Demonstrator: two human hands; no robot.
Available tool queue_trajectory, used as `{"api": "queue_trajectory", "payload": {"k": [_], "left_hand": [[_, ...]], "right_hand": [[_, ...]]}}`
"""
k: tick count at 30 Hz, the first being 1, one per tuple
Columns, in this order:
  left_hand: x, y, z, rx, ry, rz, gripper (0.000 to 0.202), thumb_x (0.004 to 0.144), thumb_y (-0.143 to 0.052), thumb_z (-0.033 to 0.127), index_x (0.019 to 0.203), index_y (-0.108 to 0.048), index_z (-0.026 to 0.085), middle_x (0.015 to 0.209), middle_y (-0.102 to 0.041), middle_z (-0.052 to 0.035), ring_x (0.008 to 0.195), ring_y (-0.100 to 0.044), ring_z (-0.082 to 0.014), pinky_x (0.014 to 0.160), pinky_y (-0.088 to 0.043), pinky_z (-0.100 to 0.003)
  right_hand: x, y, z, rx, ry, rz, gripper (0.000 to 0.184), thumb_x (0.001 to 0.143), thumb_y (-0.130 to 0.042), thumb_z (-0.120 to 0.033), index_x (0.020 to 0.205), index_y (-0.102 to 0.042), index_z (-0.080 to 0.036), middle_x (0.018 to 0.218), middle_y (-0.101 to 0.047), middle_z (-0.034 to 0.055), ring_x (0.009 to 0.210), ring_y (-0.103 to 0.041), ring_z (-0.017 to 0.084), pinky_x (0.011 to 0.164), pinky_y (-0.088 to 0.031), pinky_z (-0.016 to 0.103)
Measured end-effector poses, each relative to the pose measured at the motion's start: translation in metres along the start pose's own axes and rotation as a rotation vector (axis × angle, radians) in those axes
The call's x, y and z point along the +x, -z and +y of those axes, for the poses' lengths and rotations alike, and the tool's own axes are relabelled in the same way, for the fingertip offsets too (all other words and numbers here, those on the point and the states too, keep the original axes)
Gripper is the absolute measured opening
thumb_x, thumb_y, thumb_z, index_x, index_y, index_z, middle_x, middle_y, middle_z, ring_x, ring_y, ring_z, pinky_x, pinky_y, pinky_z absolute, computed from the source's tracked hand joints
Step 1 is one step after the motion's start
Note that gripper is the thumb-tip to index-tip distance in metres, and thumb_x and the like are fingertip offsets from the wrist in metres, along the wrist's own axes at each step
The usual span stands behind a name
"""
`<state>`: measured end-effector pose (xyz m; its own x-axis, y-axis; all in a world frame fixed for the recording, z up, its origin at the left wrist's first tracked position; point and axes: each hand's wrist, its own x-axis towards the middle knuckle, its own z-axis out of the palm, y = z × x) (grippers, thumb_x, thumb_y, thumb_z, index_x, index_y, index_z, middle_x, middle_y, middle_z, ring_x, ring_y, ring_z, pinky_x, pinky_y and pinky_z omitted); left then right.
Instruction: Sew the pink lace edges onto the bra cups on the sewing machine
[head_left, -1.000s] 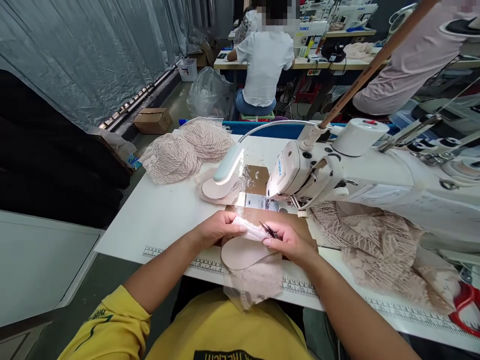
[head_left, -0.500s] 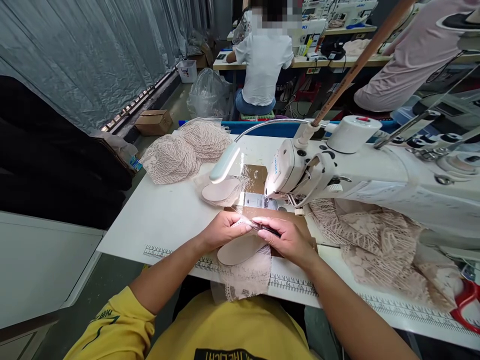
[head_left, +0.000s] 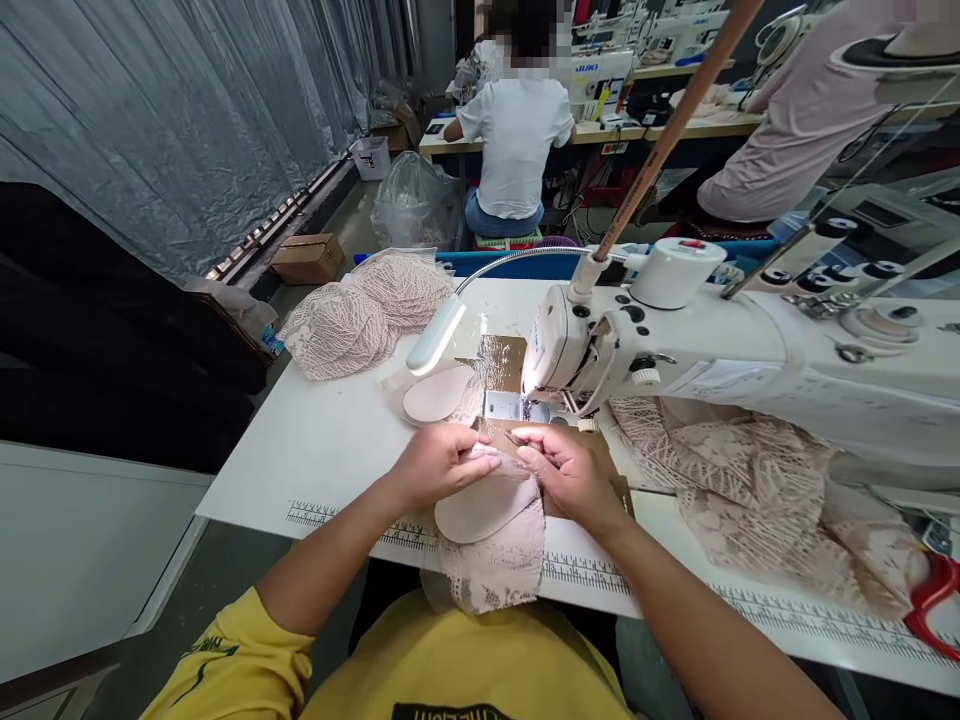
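Note:
My left hand (head_left: 439, 462) is closed, pinching the upper edge of a pale pink lace bra piece (head_left: 499, 572) between thumb and fingers. A smooth oval cup pad (head_left: 480, 512) shows on this piece, and the lace hangs over the table's front edge. My right hand (head_left: 574, 478) is closed around small thread snips (head_left: 514, 438); only their metal tip shows past the fingers. It is close to the right end of the same edge. Just beyond my hands stands the sewing machine (head_left: 555, 345), its needle area lit. Another padded lace piece (head_left: 437, 393) lies left of the needle plate.
Stacked lace cups (head_left: 341, 325) sit at the table's back left. Lace fabric (head_left: 742, 480) is heaped under the machine arm, with red-handled scissors (head_left: 934, 600) at the right edge. A lamp (head_left: 437, 333) reaches over the table. Two people work beyond.
My right hand has turned, and the snips now show less, drawn back from the left fingers. The fabric edge between my hands is more exposed. The view has shifted slightly.

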<state>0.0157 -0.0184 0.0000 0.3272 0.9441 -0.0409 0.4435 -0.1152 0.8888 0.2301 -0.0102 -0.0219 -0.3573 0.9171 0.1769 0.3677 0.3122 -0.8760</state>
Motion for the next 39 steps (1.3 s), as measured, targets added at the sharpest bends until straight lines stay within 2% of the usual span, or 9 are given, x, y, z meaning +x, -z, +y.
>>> {"api": "queue_trajectory", "payload": {"k": [2,5,10,15,17,22,25,32,39], "left_hand": [[0.007,0.015,0.003,0.277,-0.093,0.154,0.026,0.081,-0.063,0.042,0.078,-0.069,0.017,0.071,-0.06,-0.0048,0.071,-0.053,-0.0178,0.068,-0.04,-0.028],[0.033,0.037,-0.004,0.439,-0.162,0.276,0.028,0.082,-0.06,0.039,0.1,-0.068,0.018,0.099,-0.066,-0.0096,0.096,-0.057,-0.0243,0.08,-0.043,-0.03],[0.073,0.052,-0.027,0.373,0.095,0.119,0.058,0.059,-0.073,0.026,0.115,-0.062,0.02,0.108,-0.065,-0.0094,0.103,-0.056,-0.0296,0.079,-0.042,-0.03],[0.06,0.048,-0.033,0.24,0.164,-0.042,0.017,0.067,-0.064,0.032,0.069,-0.064,0.016,0.059,-0.056,0.0005,0.057,-0.052,-0.0146,0.052,-0.033,-0.023],[0.05,0.045,-0.031,0.139,0.156,-0.087,0.023,0.072,-0.061,0.036,0.064,-0.059,0.015,0.056,-0.05,0.0028,0.052,-0.046,-0.011,0.049,-0.03,-0.022],[0.039,0.037,-0.026,-0.31,0.153,-0.154,0.024,0.071,-0.067,0.036,0.069,-0.056,0.014,0.063,-0.049,0.0033,0.058,-0.045,-0.009,0.055,-0.034,-0.021],[0.037,0.034,-0.024,-0.437,0.137,-0.17,0.022,0.073,-0.067,0.033,0.072,-0.056,0.014,0.067,-0.05,0.0028,0.061,-0.045,-0.0087,0.058,-0.034,-0.021],[0.036,0.032,-0.022,-0.622,0.08,-0.145,0.02,0.069,-0.069,0.023,0.083,-0.058,0.014,0.077,-0.06,-0.0014,0.067,-0.051,-0.0091,0.064,-0.037,-0.021],[0.036,0.031,-0.02,-0.61,-0.007,-0.066,0.02,0.07,-0.06,0.015,0.09,-0.059,0.015,0.079,-0.06,-0.0008,0.074,-0.055,-0.0102,0.069,-0.041,-0.022]], "right_hand": [[-0.002,-0.001,0.001,-0.105,0.078,0.059,0.03,0.086,-0.058,-0.035,0.111,-0.064,-0.022,0.102,-0.069,0.0075,0.094,-0.064,0.023,0.082,-0.05,0.035],[-0.005,-0.01,0.0,-0.239,0.264,-0.126,0.039,0.082,-0.059,-0.025,0.121,-0.059,-0.024,0.111,-0.066,0.0091,0.087,-0.064,0.021,0.074,-0.05,0.031],[-0.006,-0.019,0.0,-0.368,0.478,-0.503,0.031,0.069,-0.049,-0.008,0.09,-0.066,-0.024,0.097,-0.068,0.005,0.078,-0.06,0.018,0.064,-0.043,0.026],[-0.002,-0.005,0.005,-0.358,0.156,-0.375,0.005,0.075,-0.055,-0.02,0.073,-0.06,-0.022,0.063,-0.06,-0.0003,0.057,-0.048,0.014,0.055,-0.032,0.025],[0.001,-0.002,0.007,-0.29,0.051,-0.309,0.021,0.083,-0.053,-0.033,0.066,-0.056,-0.021,0.06,-0.057,-0.0005,0.055,-0.046,0.014,0.054,-0.032,0.026],[0.012,-0.009,0.007,-0.053,-0.095,-0.062,0.03,0.086,-0.054,-0.045,0.098,-0.063,-0.02,0.097,-0.067,0.007,0.088,-0.059,0.022,0.078,-0.044,0.034],[0.016,-0.016,0.003,0.082,-0.186,-0.092,0.043,0.079,-0.063,-0.041,0.115,-0.06,-0.018,0.107,-0.066,0.0079,0.098,-0.059,0.023,0.086,-0.045,0.036],[0.017,-0.022,0.0,0.141,-0.196,-0.187,0.02,0.084,-0.054,-0.033,0.074,-0.063,-0.018,0.072,-0.062,0.0009,0.07,-0.055,0.016,0.066,-0.045,0.03],[0.016,-0.025,0.006,0.231,-0.2,-0.189,0.021,0.083,-0.06,-0.038,0.085,-0.061,-0.018,0.081,-0.061,0.0022,0.074,-0.053,0.016,0.066,-0.044,0.029]]}}
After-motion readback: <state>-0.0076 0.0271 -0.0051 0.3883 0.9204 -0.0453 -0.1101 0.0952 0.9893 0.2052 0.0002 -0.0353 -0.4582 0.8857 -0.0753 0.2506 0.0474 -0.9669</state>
